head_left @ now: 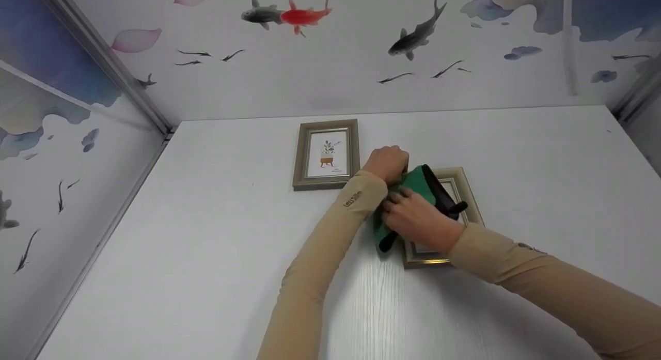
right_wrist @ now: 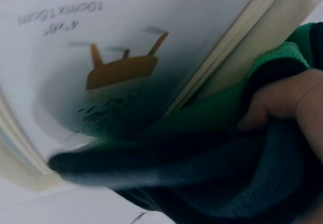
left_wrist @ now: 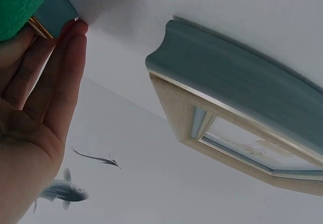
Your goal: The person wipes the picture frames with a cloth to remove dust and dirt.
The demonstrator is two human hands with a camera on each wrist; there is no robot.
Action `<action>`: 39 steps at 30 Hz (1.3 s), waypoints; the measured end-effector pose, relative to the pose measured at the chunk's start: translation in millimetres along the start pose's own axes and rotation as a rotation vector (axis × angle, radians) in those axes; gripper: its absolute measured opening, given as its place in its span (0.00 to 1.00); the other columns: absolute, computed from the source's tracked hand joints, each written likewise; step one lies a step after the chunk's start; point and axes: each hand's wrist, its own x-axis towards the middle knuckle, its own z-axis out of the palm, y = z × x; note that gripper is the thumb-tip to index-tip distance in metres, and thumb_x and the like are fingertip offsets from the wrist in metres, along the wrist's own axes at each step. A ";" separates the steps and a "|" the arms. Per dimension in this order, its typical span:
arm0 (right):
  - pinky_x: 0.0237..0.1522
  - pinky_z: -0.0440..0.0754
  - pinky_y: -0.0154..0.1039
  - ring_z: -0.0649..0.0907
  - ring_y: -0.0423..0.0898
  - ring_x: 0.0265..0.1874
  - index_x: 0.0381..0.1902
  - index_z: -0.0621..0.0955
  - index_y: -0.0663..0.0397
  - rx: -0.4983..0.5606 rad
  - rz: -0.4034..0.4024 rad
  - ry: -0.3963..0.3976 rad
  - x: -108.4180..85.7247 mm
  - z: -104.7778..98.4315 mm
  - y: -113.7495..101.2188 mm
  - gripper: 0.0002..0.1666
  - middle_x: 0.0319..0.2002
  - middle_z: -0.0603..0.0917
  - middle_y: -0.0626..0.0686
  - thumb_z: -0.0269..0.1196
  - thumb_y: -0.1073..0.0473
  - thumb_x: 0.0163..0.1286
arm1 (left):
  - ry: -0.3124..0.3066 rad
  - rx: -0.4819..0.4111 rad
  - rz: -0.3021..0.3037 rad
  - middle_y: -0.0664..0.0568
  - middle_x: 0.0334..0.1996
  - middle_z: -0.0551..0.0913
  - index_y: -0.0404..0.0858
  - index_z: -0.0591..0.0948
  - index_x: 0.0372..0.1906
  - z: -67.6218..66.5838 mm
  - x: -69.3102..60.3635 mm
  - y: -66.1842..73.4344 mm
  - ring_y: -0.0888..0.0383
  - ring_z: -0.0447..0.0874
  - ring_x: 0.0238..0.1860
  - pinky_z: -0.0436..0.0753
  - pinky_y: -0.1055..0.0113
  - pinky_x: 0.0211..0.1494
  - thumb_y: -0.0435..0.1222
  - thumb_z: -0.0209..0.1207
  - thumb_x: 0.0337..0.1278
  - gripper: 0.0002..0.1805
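My left hand (head_left: 387,162) holds the upper left edge of the right-hand picture frame (head_left: 469,189) on the white wall. In the left wrist view, the fingers (left_wrist: 65,77) lie along that frame's corner (left_wrist: 56,13). My right hand (head_left: 422,220) grips a green cloth with black edging (head_left: 417,183) against the front of the same frame. The right wrist view shows the bunched cloth (right_wrist: 202,168) across the glass, over a print of an orange-brown pot on legs (right_wrist: 123,72). Most of the left fingertips are hidden from the head view.
A second picture frame (head_left: 301,163) with a potted-plant print hangs to the left, close to my left wrist. Above the wall, the ceiling panel (head_left: 351,71) bears painted fish. A patterned side wall (head_left: 77,194) stands at the left.
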 end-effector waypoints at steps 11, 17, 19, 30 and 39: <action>0.34 0.79 0.40 0.79 0.45 0.24 0.17 0.78 0.46 -0.095 -0.163 -0.154 -28.9 -46.5 -59.8 0.14 0.19 0.77 0.47 0.70 0.56 0.58 | -0.028 0.079 -0.017 0.50 0.39 0.83 0.40 0.85 0.43 -1.1 -0.6 6.2 0.58 0.81 0.38 0.81 0.65 0.42 0.33 0.52 0.69 0.11; 0.34 0.79 0.40 0.79 0.44 0.23 0.16 0.78 0.47 -0.121 -0.150 -0.110 -37.7 -51.0 -71.8 0.15 0.19 0.77 0.47 0.70 0.57 0.58 | -0.023 0.086 -0.011 0.50 0.39 0.84 0.39 0.85 0.43 0.6 -0.8 6.8 0.58 0.81 0.39 0.80 0.65 0.43 0.32 0.53 0.69 0.11; 0.32 0.79 0.40 0.78 0.44 0.21 0.14 0.76 0.48 -0.119 -0.130 -0.071 -36.1 -48.4 -70.0 0.17 0.17 0.75 0.48 0.70 0.58 0.57 | -0.023 0.087 -0.005 0.50 0.38 0.84 0.39 0.86 0.42 1.0 -0.6 6.3 0.58 0.81 0.38 0.80 0.65 0.43 0.32 0.53 0.68 0.10; 0.20 0.69 0.35 0.72 0.44 0.19 0.16 0.76 0.51 -0.091 0.067 -0.202 -4.7 -37.9 -43.8 0.17 0.16 0.73 0.49 0.72 0.55 0.54 | -0.023 0.091 0.019 0.50 0.36 0.83 0.39 0.85 0.39 2.6 1.2 3.0 0.61 0.75 0.32 0.80 0.67 0.40 0.32 0.53 0.68 0.09; 0.25 0.74 0.37 0.75 0.47 0.24 0.22 0.78 0.55 -0.083 0.126 -0.255 12.4 -23.6 -23.5 0.11 0.22 0.77 0.53 0.67 0.59 0.62 | -0.006 0.046 0.033 0.51 0.33 0.83 0.39 0.85 0.33 1.3 -2.1 2.9 0.61 0.67 0.27 0.80 0.66 0.38 0.32 0.52 0.68 0.12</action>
